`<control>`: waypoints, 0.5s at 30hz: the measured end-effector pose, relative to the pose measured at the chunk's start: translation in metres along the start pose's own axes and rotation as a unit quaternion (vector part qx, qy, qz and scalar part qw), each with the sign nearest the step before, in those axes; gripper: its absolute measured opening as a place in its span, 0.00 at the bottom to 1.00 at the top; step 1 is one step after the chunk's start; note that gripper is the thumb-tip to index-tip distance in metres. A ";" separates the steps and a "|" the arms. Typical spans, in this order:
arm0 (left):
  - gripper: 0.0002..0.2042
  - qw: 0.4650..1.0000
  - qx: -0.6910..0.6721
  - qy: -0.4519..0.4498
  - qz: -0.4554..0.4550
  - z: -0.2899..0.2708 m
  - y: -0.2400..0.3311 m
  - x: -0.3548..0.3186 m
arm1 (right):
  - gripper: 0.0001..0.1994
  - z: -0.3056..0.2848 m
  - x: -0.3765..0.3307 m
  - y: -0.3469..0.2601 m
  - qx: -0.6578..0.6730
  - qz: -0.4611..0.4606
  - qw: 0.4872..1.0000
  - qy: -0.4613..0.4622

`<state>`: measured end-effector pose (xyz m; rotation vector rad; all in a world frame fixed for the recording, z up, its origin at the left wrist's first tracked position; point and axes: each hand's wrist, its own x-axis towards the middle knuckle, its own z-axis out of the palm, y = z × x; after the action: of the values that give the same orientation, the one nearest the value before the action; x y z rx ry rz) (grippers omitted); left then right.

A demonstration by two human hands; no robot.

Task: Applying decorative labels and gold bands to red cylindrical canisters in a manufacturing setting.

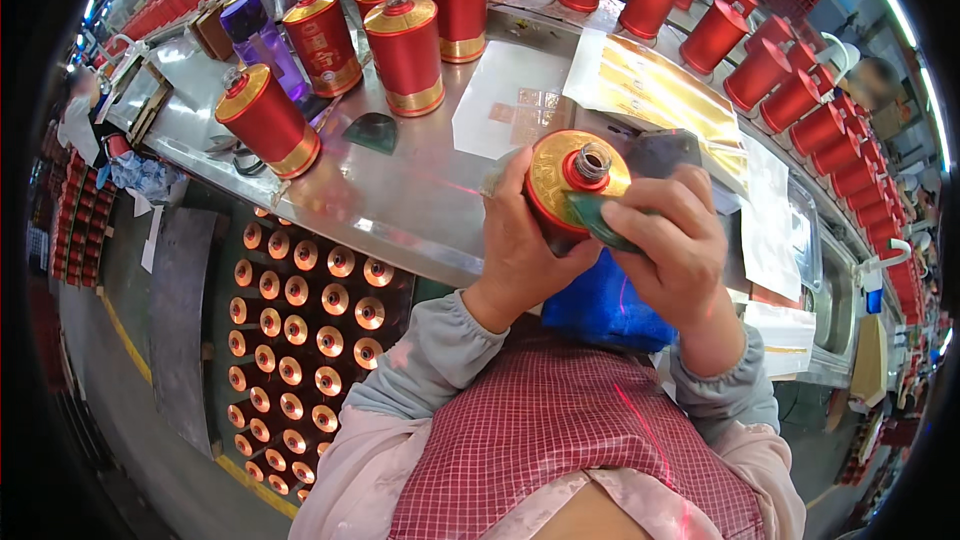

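Bottle in hand: rounded red body, embossed gold shoulder, clear threaded glass neck. Scraper: thin, flat, green, smooth. Worktable: shiny bare metal; gold foil sheets, glossy and creased, lie on its far right part. Dark green flat piece on the left part, near standing red bottles with gold bands.

Purple bottle, translucent, far left; contents unclear. Held bottle's mouth uncapped; contents cannot be told. Gold-topped bottles in close rows, below table, near left.

Held bottle tilted, at table's near edge, before the apron. Left hand wraps its side; right hand pinches scraper against the shoulder, wrist bent inward.
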<state>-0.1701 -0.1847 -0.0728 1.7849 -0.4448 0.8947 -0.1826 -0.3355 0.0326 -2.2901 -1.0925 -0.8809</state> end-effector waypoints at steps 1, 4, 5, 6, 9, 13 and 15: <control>0.48 1.000 0.007 0.010 0.002 0.001 -0.001 0.000 | 0.15 -0.001 0.001 -0.001 0.023 -0.023 0.999 -0.035; 0.48 0.999 -0.027 0.007 0.023 0.004 -0.004 -0.003 | 0.14 0.000 -0.001 -0.004 0.038 -0.056 0.997 -0.032; 0.48 1.000 -0.026 0.008 -0.001 0.004 -0.006 -0.006 | 0.14 0.001 -0.001 -0.004 0.031 -0.068 0.997 0.007; 0.48 1.000 -0.030 0.006 0.002 0.005 -0.006 -0.003 | 0.15 -0.001 0.000 0.001 -0.004 -0.034 0.999 -0.015; 0.48 0.998 -0.058 -0.028 0.004 0.000 -0.005 0.003 | 0.09 -0.008 -0.004 -0.001 0.213 -0.029 0.971 -0.105; 0.49 0.996 -0.077 -0.026 -0.040 0.002 -0.010 -0.003 | 0.10 -0.015 -0.015 0.015 0.220 0.367 0.895 -0.129; 0.49 0.993 -0.100 -0.050 -0.037 0.001 -0.009 -0.004 | 0.14 -0.004 -0.024 0.037 0.219 0.486 0.845 0.040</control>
<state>-0.1664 -0.1828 -0.0816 1.6557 -0.5118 0.6855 -0.1658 -0.3713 0.0139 -1.9746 0.0177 -0.2533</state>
